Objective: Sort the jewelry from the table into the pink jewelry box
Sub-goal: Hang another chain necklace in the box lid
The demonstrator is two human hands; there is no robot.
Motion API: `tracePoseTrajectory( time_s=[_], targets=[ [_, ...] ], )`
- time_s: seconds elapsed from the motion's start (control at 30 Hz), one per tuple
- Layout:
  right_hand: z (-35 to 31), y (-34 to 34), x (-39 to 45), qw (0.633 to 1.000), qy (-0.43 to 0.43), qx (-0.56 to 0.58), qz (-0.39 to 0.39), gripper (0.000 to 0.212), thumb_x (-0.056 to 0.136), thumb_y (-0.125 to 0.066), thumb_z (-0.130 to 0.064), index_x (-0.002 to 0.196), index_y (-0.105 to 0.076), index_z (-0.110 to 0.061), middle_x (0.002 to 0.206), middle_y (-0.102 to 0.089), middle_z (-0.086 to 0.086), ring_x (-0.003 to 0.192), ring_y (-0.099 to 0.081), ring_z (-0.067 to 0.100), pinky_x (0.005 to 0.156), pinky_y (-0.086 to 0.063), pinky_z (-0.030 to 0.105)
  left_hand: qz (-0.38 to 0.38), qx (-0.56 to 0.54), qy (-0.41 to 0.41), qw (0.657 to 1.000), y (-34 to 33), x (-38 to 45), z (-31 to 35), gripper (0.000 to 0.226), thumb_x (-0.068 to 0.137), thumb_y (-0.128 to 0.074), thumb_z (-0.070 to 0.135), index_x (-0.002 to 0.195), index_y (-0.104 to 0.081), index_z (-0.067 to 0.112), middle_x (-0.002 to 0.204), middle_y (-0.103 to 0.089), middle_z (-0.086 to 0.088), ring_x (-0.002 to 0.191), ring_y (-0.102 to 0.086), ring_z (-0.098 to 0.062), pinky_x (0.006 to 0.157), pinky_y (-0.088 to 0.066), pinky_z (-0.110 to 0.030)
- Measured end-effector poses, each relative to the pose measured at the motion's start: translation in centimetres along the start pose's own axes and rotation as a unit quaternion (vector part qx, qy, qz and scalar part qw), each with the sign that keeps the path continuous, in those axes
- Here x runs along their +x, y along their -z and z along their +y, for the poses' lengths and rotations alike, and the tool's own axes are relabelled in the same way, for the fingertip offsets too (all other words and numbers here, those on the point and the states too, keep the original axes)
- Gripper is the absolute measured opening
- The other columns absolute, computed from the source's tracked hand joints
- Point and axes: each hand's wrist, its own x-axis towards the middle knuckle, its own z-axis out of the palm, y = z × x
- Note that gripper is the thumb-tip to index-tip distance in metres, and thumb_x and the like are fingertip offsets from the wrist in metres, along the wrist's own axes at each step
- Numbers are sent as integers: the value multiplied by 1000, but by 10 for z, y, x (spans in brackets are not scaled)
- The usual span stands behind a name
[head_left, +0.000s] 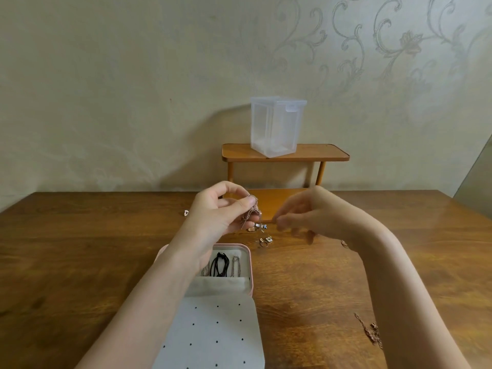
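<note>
While the left hand (226,209) is raised at frame center, its thumb and fingers pinch a thin pinkish chain (251,211), which hangs bunched off the fingertips above the table (80,249). Right hand (300,217) is just right of it, motion-blurred, fingers loosely bent toward the chain; cannot tell if it grips anything.

Pink jewelry box (249,265) sits open at lower center, partly hidden by the left forearm. Its upper compartment holds a black cord (219,265) and a pale chain (235,266) lying side by side, plus another pale piece at the left edge, mostly covered by the arm. Below them is a grey pouch flap, then a grey panel with black dots (213,334) running to the bottom edge.

Loose jewelry on the table: small cluster of earrings or charms (259,227) directly under the hands, a ring with a square piece (266,241) just below that, a small pale item (186,213) left of the left hand, a tiny piece (344,243) by the right wrist, too small to identify. A rose-gold chain (370,331) lies at lower right, beside the right forearm.

Upper center: a two-tier wooden shelf (332,153) stands at the table's far edge against patterned wallpaper, with a clear plastic container (277,126) on its top tier.
</note>
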Motion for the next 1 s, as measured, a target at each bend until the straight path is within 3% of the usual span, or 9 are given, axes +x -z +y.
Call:
tracePoseTrajectory(
  time_s=[0.1,0.2,0.47,0.6,0.7,0.77,0.87,0.93,1.0],
  targets=[
    [-8,1,-3,993,74,87,29,9,83,-67,-15,85,-74,-11,72,-70,-1,56,-56,-1,53,-47,16,5,18,6,1000,-1,0,1,4,84,-66,10,85,-62,10,75,-71,-9,67,-68,-16,60,-55,-23],
    [-15,-4,-2,990,107,86,40,6,77,-73,-11,80,-73,-7,63,-66,-4,49,-52,-3,52,-44,13,13,15,14,1000,-2,-3,3,3,84,-66,12,83,-62,12,75,-72,-9,62,-68,-15,51,-51,-18],
    [-13,-12,6,990,100,53,88,10,78,-68,-3,76,-66,-12,64,-65,-1,52,-53,2,54,-46,19,55,51,-12,997,-5,-4,7,3,86,-62,7,86,-60,7,71,-72,-9,61,-70,-15,50,-53,-21],
    [-12,-7,2,989,90,86,80,8,80,-65,-1,78,-65,-9,59,-61,-3,50,-53,0,51,-43,13,70,111,-35,991,-6,-3,5,8,87,-58,5,89,-54,11,70,-68,-5,46,-57,-3,44,-46,-17],
    [-9,-3,0,985,75,120,97,8,82,-61,-1,82,-66,-6,54,-60,-6,48,-52,0,49,-41,11,75,155,-36,984,0,0,3,7,88,-55,7,87,-56,14,70,-66,-1,47,-51,-1,44,-45,-18],
    [-8,0,-1,985,68,118,107,12,85,-58,-2,79,-68,-7,51,-60,-8,46,-52,-2,46,-39,9,46,152,-32,987,2,0,4,9,89,-56,10,89,-63,16,77,-67,0,58,-57,-3,50,-49,-17],
    [-10,0,-3,985,65,136,89,16,88,-59,-6,76,-69,-8,52,-60,-6,47,-51,0,46,-38,12,-61,127,-30,990,-3,-4,5,14,85,-64,15,98,-69,17,92,-72,0,85,-67,-9,71,-53,-14],
    [-11,0,-4,981,73,166,69,14,89,-60,-10,78,-69,-8,54,-59,-4,49,-48,3,46,-37,13,-103,122,-33,987,-7,-6,2,19,82,-67,15,101,-68,17,93,-73,-2,90,-68,-10,84,-52,-19],
    [-11,0,-5,978,81,187,54,14,89,-59,-12,81,-69,-8,56,-58,-1,51,-47,5,47,-37,13,-102,108,-33,988,-8,-6,1,17,81,-67,16,98,-69,15,89,-74,-5,88,-69,-14,86,-52,-26]
  ],
)
